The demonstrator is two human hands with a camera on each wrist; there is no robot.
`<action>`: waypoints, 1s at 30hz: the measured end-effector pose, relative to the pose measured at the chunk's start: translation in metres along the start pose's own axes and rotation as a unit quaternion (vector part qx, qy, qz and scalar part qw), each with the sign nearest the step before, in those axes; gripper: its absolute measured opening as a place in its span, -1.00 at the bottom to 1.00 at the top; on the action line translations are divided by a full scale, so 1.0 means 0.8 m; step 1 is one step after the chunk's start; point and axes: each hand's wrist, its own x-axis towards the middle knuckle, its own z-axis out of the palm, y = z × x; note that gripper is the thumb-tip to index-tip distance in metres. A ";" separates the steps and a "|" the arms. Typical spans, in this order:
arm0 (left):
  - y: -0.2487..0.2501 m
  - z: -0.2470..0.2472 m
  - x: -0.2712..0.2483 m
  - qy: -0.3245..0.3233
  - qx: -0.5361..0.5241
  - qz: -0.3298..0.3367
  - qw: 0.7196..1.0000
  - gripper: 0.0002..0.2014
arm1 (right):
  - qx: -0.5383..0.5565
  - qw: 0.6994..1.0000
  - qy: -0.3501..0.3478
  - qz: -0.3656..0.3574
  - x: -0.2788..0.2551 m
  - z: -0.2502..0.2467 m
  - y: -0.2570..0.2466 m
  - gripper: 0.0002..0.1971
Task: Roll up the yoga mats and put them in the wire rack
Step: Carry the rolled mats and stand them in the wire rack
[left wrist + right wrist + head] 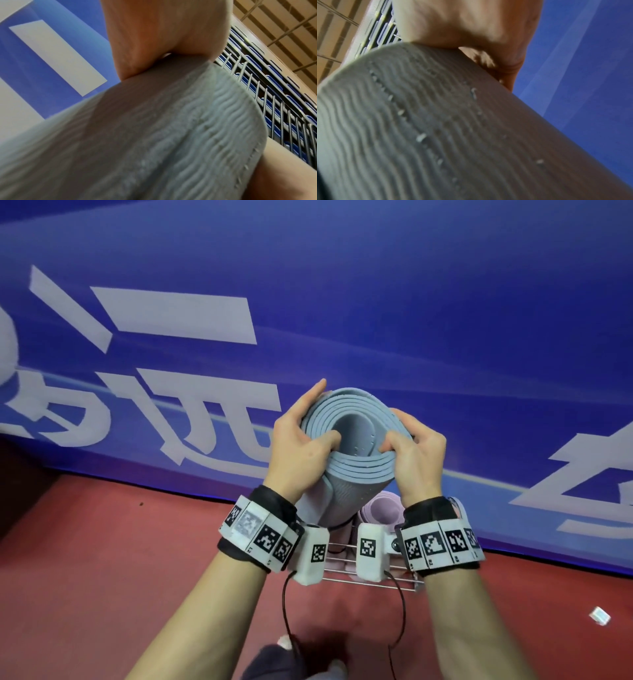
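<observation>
The red floor (102,577) carries the wire rack (376,578) by the blue banner, with a small white scrap (600,616) lying apart.

The rolled mat (356,440) stands upright between the left hand (301,446) and the right hand (419,457), its lower end in the wire rack (373,577) on the floor (120,542). A second rolled mat (380,510) stands in the rack just right of it. The banner wall (376,302) rises behind them.

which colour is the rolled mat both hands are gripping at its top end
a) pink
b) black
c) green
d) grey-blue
d, the head view shows the left hand and right hand gripping the open end of a grey-blue rolled mat; a pink rolled mat sits lower, beside it, by the wire rack.
</observation>
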 end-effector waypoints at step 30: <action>-0.021 -0.020 0.076 0.014 -0.065 0.047 0.997 -0.36 | 0.096 0.995 -0.007 0.033 0.080 0.057 0.006 -0.53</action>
